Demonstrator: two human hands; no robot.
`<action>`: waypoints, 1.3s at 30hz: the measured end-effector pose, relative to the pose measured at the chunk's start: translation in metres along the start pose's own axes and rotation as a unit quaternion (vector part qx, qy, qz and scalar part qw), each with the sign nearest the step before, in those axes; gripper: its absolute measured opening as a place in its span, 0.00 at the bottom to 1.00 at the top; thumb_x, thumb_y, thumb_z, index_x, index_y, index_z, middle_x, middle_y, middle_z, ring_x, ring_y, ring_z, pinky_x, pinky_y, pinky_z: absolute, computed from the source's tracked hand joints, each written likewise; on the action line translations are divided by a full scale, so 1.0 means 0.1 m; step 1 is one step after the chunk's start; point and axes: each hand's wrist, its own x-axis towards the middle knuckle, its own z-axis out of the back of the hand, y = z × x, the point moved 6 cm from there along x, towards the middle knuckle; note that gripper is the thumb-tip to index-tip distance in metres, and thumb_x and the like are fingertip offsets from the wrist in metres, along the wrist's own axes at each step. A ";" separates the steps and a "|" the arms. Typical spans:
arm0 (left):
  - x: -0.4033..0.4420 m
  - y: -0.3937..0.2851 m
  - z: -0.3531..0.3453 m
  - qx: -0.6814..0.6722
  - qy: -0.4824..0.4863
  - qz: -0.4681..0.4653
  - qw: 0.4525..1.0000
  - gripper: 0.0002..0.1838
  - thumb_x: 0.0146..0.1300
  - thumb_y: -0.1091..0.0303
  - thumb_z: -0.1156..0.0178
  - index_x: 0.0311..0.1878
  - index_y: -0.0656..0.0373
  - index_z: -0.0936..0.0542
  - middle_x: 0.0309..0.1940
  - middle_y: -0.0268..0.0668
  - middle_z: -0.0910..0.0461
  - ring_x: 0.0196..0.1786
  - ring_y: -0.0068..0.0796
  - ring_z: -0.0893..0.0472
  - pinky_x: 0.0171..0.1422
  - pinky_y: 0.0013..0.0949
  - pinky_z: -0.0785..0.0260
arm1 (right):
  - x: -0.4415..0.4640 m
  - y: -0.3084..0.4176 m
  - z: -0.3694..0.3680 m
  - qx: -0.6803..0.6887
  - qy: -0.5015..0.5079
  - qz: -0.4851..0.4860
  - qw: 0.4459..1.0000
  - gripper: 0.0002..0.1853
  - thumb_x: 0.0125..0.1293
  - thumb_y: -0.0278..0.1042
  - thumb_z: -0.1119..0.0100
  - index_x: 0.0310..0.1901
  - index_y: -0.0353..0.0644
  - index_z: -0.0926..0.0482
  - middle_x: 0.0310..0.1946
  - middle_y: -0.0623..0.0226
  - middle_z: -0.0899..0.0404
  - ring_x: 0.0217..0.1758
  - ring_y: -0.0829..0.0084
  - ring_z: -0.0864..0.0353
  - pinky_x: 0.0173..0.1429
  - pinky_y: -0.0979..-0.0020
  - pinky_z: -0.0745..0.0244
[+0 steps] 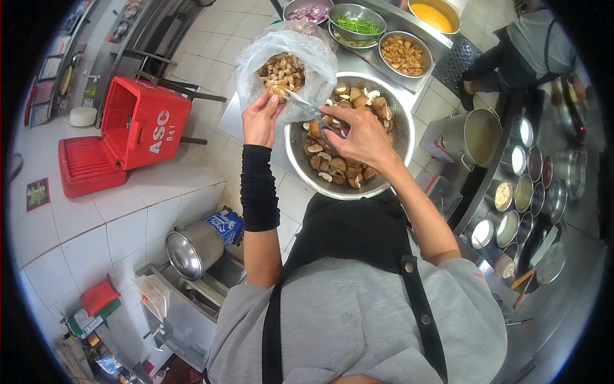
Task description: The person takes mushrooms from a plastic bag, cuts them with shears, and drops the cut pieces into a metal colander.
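Note:
My right hand (pixel 361 132) grips a pair of scissors (pixel 302 102) by the handles, above the left side of a perforated metal colander (pixel 407 131). Brown mushrooms (pixel 346 168), some showing pale cut faces, fill the colander. With its fingertips, my left hand (pixel 259 118) pinches a small tan mushroom piece (pixel 277 90) by the scissor blades, at the near edge of a clear plastic bag (pixel 318 63). Inside the open bag lie many small tan mushroom pieces (pixel 281 68). A black sleeve (pixel 258 185) covers my left forearm.
Bowls of chopped purple onion (pixel 309 14), cut green vegetables (pixel 358 24) and brown cubes (pixel 403 55) stand beyond the colander. A red cool box (pixel 146 128) lies open at left. Seasoning pots (pixel 506 227) line the right counter. Another person (pixel 534 48) stands at upper right.

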 end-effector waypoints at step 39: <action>0.05 -0.04 0.28 0.105 -0.102 -0.021 0.989 0.18 0.70 0.77 0.43 0.59 0.80 0.21 0.52 0.49 0.16 0.49 0.35 0.13 0.55 0.35 0.16 | 0.06 -0.53 -0.40 0.306 -0.004 -0.111 0.946 0.20 0.63 0.34 0.30 0.58 0.46 0.14 0.23 0.76 0.25 0.29 0.84 0.30 0.32 0.75 0.39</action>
